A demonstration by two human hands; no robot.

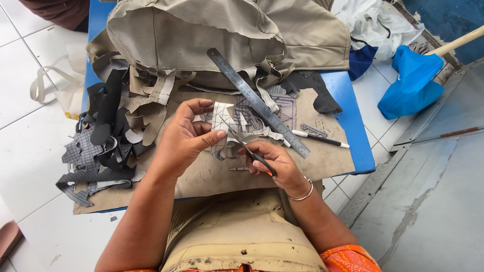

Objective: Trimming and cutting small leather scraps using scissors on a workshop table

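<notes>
My left hand (185, 135) pinches a white piece of material marked with a grid of lines (222, 121), holding it up above the work board. My right hand (275, 162) grips a small pair of scissors (254, 153) with a black and orange handle. The blades point up and left into the lower edge of the white piece. A thin bangle sits on my right wrist. Both hands hover over a brown board (322, 161) lying on a blue table (353, 116).
A long steel ruler (257, 100) lies diagonally on the board, with a white pen (320, 139) to its right. Beige fabric (201, 35) is heaped at the back. Black, beige and checked scraps (106, 136) pile up at left. A blue bag (411, 80) lies on the floor.
</notes>
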